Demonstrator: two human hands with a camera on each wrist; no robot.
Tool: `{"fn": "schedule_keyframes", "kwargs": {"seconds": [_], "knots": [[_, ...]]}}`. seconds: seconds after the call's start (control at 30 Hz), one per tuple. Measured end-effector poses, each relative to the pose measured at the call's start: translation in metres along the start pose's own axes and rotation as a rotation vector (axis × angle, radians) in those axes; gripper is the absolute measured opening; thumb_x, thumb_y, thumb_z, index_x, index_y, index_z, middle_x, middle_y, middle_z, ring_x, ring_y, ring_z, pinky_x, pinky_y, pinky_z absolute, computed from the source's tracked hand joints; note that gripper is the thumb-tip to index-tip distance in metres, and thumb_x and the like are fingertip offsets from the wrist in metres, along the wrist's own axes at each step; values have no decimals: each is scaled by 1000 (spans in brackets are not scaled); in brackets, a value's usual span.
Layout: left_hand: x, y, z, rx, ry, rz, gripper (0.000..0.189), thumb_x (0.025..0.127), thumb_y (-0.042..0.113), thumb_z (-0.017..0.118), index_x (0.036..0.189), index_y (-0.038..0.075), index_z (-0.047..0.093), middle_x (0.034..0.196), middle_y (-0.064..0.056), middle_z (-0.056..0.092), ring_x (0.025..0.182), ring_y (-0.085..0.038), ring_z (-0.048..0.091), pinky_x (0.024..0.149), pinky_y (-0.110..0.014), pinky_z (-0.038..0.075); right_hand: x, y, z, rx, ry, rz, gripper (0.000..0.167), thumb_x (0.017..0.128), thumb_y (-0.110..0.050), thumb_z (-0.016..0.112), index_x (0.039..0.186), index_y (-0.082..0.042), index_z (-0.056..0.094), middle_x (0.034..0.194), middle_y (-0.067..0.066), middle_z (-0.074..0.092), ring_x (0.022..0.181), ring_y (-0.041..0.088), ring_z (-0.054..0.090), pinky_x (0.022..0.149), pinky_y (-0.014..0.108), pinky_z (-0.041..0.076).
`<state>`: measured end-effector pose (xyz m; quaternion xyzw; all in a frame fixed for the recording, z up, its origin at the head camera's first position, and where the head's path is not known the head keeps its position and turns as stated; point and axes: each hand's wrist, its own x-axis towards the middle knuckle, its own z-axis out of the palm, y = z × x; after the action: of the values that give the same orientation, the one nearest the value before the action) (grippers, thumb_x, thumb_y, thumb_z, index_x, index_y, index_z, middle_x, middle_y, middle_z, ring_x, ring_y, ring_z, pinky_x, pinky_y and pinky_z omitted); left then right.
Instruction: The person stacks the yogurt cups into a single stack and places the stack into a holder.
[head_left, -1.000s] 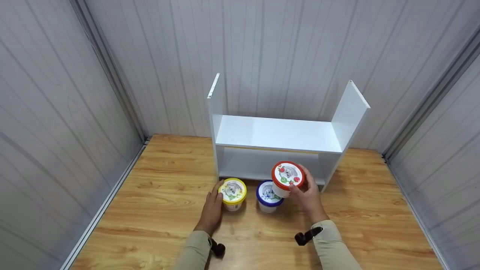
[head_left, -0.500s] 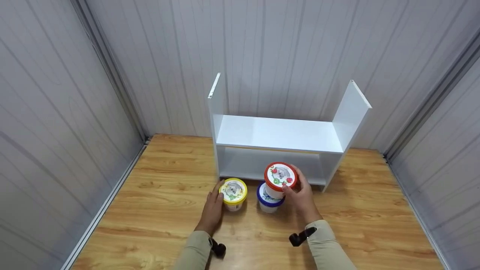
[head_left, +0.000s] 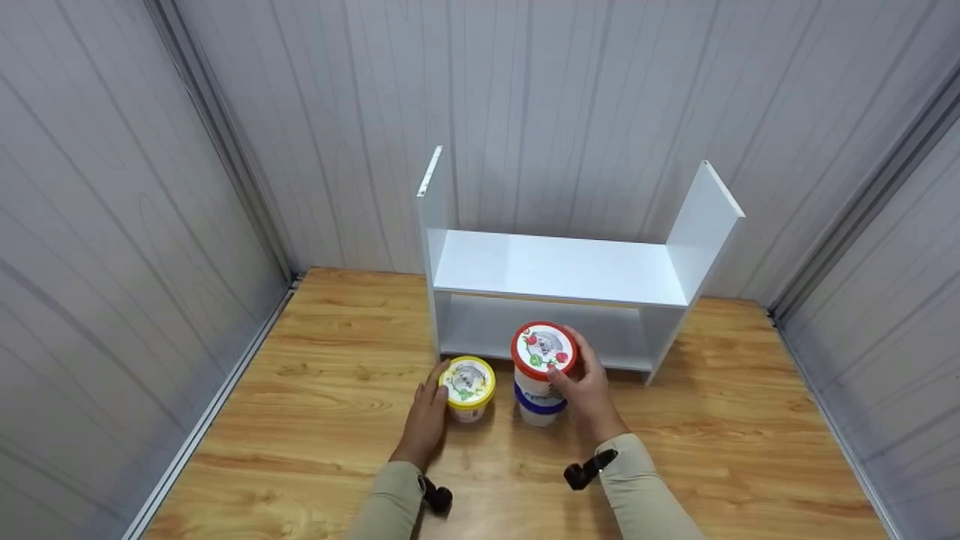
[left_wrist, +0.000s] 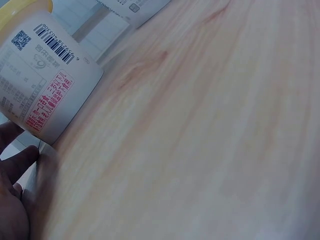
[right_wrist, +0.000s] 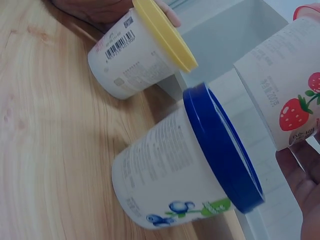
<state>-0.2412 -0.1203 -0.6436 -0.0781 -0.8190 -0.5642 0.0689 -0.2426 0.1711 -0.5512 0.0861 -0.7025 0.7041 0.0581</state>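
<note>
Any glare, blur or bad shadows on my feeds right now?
Head view: evenly lit overall, bright shelf board, glare on the tabletop toward the bottom edge; left wrist view: tabletop soft and washed out, yellow-lidded tub barcode clear, left hand dark; right wrist view: small print on the blue-lidded tub too soft to read.

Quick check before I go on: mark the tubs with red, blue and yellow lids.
Red-lidded tub [right_wrist: 284, 80]: right wrist view, on its printed side wall.
Blue-lidded tub [right_wrist: 172, 165]: right wrist view, side wall.
Yellow-lidded tub [head_left: 466, 384]: head view, top of its lid.
</note>
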Motion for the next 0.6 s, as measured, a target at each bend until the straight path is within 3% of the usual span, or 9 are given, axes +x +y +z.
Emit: {"fn": "schedule_keyframes", "kwargs": {"seconds": [0.2,0.4,0.6], "knots": [[0,1,0,6,7,-22,49,110,46,33,157,32,37,161,-2,38,150,-35,26,123,-57,7,2,-3,10,42,-31,-8,78,89,-8,73,157,-16,36,147,13,48,133,29,49,108,37,44],[0,2,-1,23,8,-33,48,110,44,33,157,32,38,161,-2,38,150,-37,26,122,-60,9,2,-4,16,-41,-41,-33,76,90,-13,73,157,-17,37,147,14,48,132,31,50,109,47,41],[1,2,0,27,20,-9,46,111,37,35,156,29,39,159,-4,40,149,-36,29,123,-57,9,2,-4,24,-65,-53,-5,78,91,-21,73,158,-19,34,151,12,46,135,30,48,111,49,40]]}}
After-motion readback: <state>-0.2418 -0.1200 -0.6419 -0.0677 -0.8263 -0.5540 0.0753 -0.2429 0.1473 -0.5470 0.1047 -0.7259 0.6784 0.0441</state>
